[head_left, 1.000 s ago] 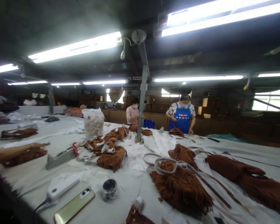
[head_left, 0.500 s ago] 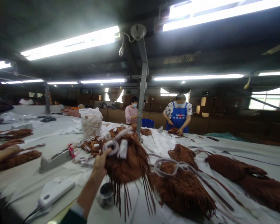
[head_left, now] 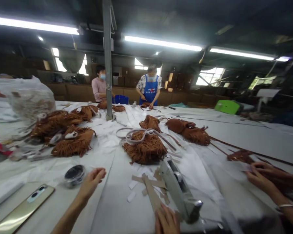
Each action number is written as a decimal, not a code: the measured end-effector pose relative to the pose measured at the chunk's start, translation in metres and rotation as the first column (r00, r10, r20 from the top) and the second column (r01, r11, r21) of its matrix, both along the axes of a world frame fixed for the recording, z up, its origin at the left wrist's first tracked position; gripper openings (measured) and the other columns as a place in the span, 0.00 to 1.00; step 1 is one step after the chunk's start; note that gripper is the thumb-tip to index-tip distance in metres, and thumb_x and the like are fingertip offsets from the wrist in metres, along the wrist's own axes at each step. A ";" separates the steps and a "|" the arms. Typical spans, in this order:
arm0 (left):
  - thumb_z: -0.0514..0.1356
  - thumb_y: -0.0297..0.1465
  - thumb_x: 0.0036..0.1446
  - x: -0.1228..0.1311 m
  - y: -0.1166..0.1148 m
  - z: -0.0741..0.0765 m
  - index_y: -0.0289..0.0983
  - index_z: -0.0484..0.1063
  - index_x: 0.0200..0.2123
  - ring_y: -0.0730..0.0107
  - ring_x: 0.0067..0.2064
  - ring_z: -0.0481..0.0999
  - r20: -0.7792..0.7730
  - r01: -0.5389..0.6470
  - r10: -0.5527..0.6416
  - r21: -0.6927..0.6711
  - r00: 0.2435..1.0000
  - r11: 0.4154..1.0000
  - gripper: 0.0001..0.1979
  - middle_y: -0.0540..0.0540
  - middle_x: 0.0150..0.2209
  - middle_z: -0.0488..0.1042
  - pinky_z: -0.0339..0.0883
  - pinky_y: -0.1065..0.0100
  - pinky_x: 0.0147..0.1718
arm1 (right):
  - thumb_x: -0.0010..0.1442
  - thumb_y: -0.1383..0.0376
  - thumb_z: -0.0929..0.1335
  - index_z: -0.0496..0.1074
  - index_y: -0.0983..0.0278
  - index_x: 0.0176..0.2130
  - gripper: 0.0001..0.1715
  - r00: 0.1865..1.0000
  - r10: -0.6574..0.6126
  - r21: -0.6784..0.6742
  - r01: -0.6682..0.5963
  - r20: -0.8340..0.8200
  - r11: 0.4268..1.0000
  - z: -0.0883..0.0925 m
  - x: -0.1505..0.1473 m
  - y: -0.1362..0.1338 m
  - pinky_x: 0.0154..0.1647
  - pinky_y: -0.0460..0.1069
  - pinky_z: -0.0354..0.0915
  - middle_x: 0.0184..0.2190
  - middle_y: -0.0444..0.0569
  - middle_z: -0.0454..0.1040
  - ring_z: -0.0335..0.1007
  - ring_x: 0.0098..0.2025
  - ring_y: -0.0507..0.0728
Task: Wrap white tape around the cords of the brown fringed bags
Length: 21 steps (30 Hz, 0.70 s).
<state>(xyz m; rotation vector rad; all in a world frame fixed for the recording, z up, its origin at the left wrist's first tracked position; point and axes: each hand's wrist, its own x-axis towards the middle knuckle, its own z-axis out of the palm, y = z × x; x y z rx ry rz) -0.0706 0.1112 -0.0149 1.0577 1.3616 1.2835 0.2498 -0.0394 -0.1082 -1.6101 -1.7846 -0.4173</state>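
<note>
Grip of the right hand point(head_left: 167, 219) lies over the near end of a tan strip point(head_left: 150, 191); the fingers hide that end, so I cannot tell whether they clasp it or only rest on it. From the hand the strip runs toward eleven o'clock, among scraps point(head_left: 158, 183) on the white counter point(head_left: 119, 201). Just beside the hand, at one o'clock, is a grey dispenser point(head_left: 178, 191); whether they touch is unclear. The left hand point(head_left: 94, 180) is loosely curled, with nothing visible in it. Close by at its nine o'clock is a black-topped tub point(head_left: 74, 174), and farther off at eight a phone point(head_left: 26, 208). At its two o'clock lies a fringed bag point(head_left: 145, 149); at eleven, a brown pile point(head_left: 73, 143). At two o'clock from the right hand, well apart, are a co-worker's hands point(head_left: 262, 175). At twelve, across the counter, stands a person in a blue apron point(head_left: 150, 91).
</note>
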 end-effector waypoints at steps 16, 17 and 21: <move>0.54 0.38 0.58 0.036 -0.054 -0.099 0.39 0.73 0.39 0.56 0.46 0.76 -0.625 0.265 -0.004 0.325 0.781 0.908 0.12 0.41 0.42 0.76 0.69 0.54 0.49 | 0.62 0.58 0.62 0.64 0.60 0.58 0.26 0.980 0.180 -0.665 -0.189 -0.083 0.722 0.064 -0.011 0.145 0.64 0.66 0.39 0.64 0.55 0.56 0.45 0.66 0.65; 0.54 0.38 0.58 0.035 -0.054 -0.098 0.40 0.73 0.39 0.57 0.46 0.76 -0.628 0.266 -0.001 0.328 0.778 0.907 0.12 0.42 0.42 0.77 0.70 0.55 0.49 | 0.61 0.57 0.63 0.65 0.60 0.57 0.26 0.979 0.187 -0.654 -0.196 -0.084 0.731 0.069 -0.009 0.150 0.64 0.66 0.39 0.64 0.55 0.56 0.45 0.66 0.65; 0.53 0.39 0.59 0.032 -0.057 -0.094 0.40 0.72 0.39 0.57 0.46 0.76 -0.630 0.282 -0.027 0.308 0.776 0.908 0.12 0.42 0.42 0.76 0.70 0.55 0.49 | 0.61 0.56 0.64 0.66 0.61 0.56 0.25 0.978 0.185 -0.572 -0.205 -0.094 0.794 0.092 0.005 0.138 0.65 0.63 0.44 0.64 0.54 0.55 0.46 0.66 0.63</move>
